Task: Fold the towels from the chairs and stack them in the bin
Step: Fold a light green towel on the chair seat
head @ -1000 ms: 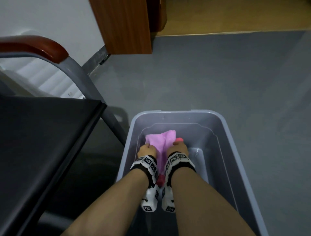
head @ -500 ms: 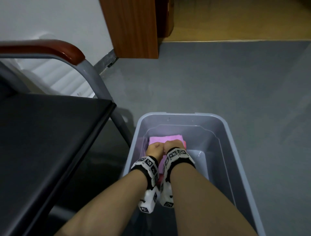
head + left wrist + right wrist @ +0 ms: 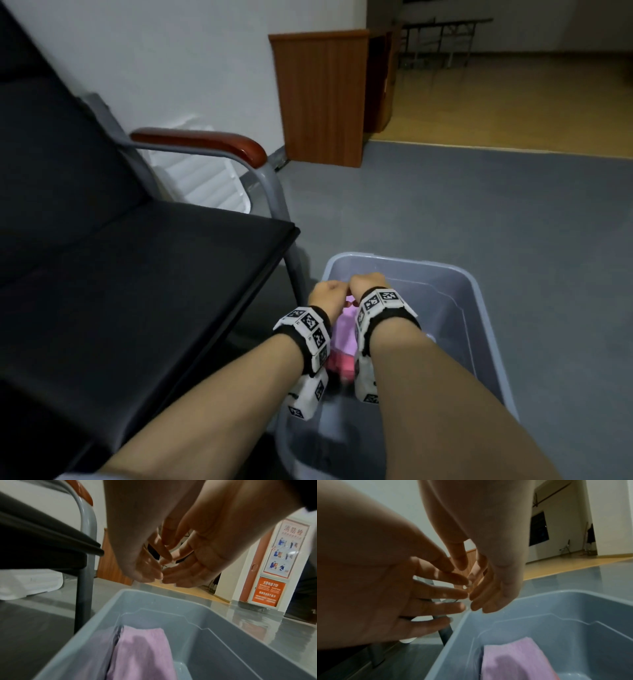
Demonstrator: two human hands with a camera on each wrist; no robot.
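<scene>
Standing left of the bin (image 3: 479, 308), the chair (image 3: 137, 291) shows a bare seat. Inside the bin, against its left wall, the folded pink towel (image 3: 142, 654) lies with its long axis front to back. Both hands hover above the far rim, directly over the towel: left hand (image 3: 327, 295) and right hand (image 3: 367, 286), fingers relaxed, tips touching, holding nothing. Neither hand is clearly nearer.
</scene>
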